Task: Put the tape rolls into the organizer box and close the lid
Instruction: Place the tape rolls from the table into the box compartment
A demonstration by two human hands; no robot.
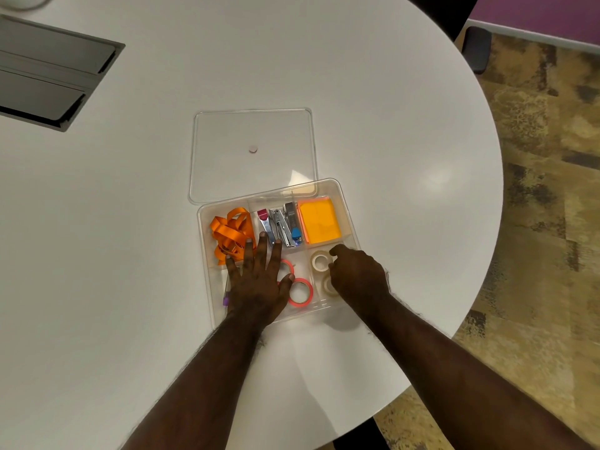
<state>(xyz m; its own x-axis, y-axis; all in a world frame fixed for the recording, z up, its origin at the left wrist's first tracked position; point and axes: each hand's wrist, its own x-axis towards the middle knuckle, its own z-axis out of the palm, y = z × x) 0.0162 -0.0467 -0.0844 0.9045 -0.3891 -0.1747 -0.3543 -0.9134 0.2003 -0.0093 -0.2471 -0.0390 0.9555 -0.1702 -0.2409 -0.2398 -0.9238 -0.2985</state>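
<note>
White round worktop (357,92): clear compartmented organizer box (352,222) holding pink (301,292) and cream tape rolls (320,260); flat transparent lid (253,138) directly beyond, long axis crosswise; left hand (258,280) splayed flat, right hand (358,274) curled at cream rolls, grip uncertain.

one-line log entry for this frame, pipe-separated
stage: tape loading | left hand: flat, open over organizer box | right hand: at white tape rolls, grip unclear | pink tape rolls: in box | lid: off, behind box
</note>
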